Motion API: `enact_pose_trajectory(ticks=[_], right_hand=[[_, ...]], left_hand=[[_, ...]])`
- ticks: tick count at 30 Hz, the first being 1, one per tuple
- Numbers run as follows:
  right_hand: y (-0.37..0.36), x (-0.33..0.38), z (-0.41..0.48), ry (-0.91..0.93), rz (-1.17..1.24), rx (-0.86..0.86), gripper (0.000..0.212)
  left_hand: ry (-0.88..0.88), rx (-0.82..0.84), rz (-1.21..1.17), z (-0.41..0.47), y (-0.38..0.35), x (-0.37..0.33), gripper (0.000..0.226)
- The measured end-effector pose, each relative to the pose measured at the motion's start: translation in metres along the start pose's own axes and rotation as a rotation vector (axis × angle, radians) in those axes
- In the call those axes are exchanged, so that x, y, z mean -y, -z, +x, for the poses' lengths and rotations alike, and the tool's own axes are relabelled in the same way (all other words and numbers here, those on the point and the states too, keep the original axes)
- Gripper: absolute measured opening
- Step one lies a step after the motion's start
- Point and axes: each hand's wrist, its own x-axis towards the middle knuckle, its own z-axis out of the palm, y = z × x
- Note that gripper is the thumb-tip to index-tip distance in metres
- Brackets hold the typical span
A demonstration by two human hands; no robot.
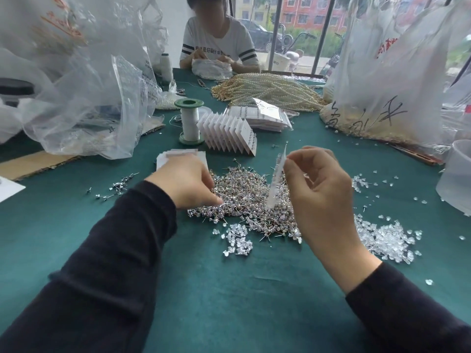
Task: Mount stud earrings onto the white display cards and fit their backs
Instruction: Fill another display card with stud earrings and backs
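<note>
backs point(382, 238): clear little pile on the green surface point(229, 289), nearest, right of middle
right hand point(321, 197): grip pinched on a white card point(276, 179), held edge-on over the pile
left hand point(187, 182): fingertips down in the stud earrings point(244, 192), can't tell if it's got one
finished cards point(229, 133): fanned row further back, mid-surface

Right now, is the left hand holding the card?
No, the right hand pinches the card; the left hand is on the stud pile.
</note>
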Motion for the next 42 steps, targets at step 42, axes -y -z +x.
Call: enact_pose_trajectory(ticks=[42], right_hand=[[-0.001, 0.014, -0.005, -0.841, 1.18, 0.458, 0.031]], left_hand=[[-0.474, -0.245, -0.95, -0.013, -0.019, -0.038, 0.012]])
